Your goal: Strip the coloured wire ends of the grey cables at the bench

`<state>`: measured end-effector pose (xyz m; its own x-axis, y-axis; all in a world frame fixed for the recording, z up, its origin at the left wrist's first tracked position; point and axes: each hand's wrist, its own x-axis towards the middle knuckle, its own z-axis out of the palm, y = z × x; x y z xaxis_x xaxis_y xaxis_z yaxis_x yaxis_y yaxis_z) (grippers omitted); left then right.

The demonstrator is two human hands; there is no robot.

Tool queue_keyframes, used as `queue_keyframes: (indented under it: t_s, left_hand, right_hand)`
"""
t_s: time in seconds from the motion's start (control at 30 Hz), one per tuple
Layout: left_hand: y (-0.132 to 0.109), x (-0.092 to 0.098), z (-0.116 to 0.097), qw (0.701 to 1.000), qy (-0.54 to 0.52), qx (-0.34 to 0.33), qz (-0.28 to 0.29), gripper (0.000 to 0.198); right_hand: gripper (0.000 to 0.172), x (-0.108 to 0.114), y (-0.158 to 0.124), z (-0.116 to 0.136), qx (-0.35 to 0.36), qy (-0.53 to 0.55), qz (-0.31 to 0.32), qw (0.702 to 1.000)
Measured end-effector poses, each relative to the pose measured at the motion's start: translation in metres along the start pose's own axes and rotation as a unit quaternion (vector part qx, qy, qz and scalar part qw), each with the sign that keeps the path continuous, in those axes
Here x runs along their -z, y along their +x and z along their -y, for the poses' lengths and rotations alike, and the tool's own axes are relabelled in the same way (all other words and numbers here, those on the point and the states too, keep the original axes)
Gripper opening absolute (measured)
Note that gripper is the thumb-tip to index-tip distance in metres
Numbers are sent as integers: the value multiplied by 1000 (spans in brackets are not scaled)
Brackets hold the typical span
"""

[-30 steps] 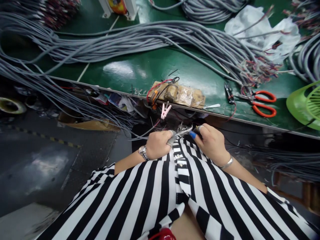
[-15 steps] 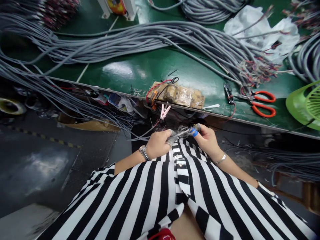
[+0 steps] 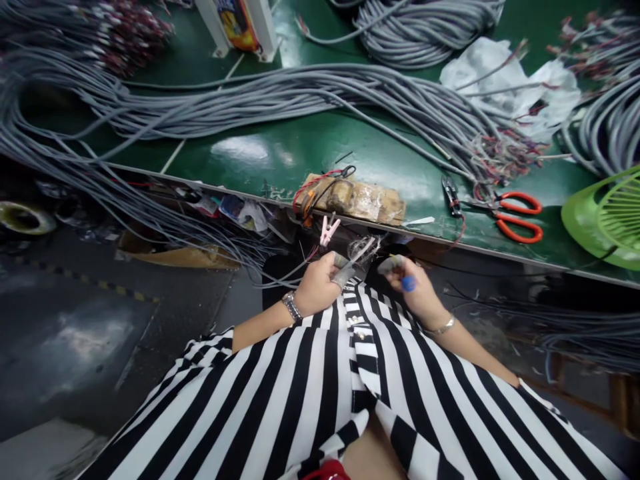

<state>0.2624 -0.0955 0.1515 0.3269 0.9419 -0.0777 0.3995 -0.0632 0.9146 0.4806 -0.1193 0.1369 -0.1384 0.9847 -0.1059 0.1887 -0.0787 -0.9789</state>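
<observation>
My left hand (image 3: pixel 320 283), with grey coverings on its thumb and finger, pinches a cable end (image 3: pixel 364 248). Loose silvery strands fan out from that end, up and to the right of the fingertips. My right hand (image 3: pixel 415 287) is a little further right, apart from the strands. Its fingers are curled together, with grey-covered tips and a blue wrap on one digit. Whatever may be between them cannot be made out. A pink clothes peg (image 3: pixel 329 231) hangs at the table edge just beyond my left hand.
On the green table (image 3: pixel 300 150) lies a long bundle of grey cables (image 3: pixel 250 100). A taped wooden block (image 3: pixel 367 200) sits at the front edge. Further right are orange-handled scissors (image 3: pixel 517 217), small cutters (image 3: pixel 451 197) and a green plastic fan (image 3: pixel 607 217). A white plastic bag (image 3: pixel 485 73) lies behind.
My right hand has come away from the strands and moved right and slightly down. The strands now spread upward from my left hand, which stays closed on the cable. The view has shifted slightly.
</observation>
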Motion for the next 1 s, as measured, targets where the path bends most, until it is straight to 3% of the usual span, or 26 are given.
queue_keyframes:
  t_s: [0.07,0.23,0.37,0.43,0.5,0.6,0.67,0.9,0.97,1.0]
  left_hand:
    - [4,-4,-2,1000,10,-14,12,10]
    - [10,-11,-3,999,19,-30,24,12]
    - [9,-13,-3,995,-83,41,40,17]
    - [9,-13,-4,982,-154,101,50,24]
    - [10,-14,-4,966,-212,142,45,30]
    - [12,-14,-5,954,-260,150,19,36]
    - [13,-14,-4,951,-273,145,9,38]
    - [13,-12,0,937,-315,149,-22,38]
    - [13,-10,1,933,-323,157,-27,39]
    - [13,-8,1,931,-328,157,-28,40]
  right_hand:
    - [48,-10,3,4,15,-57,14,998]
    - [23,-27,10,21,66,-147,-63,985]
    - [16,-28,9,19,134,-157,-75,976]
    - [15,-27,7,16,195,-220,-82,952]
    - [15,-25,5,15,276,-312,-88,905]
    - [16,-22,4,18,380,-382,-78,839]
    - [16,-22,4,21,409,-382,-52,827]
    - [13,-26,1,23,379,-233,110,889]
    - [13,-23,-1,21,338,-158,111,921]
    - [13,-21,-3,20,305,-118,82,941]
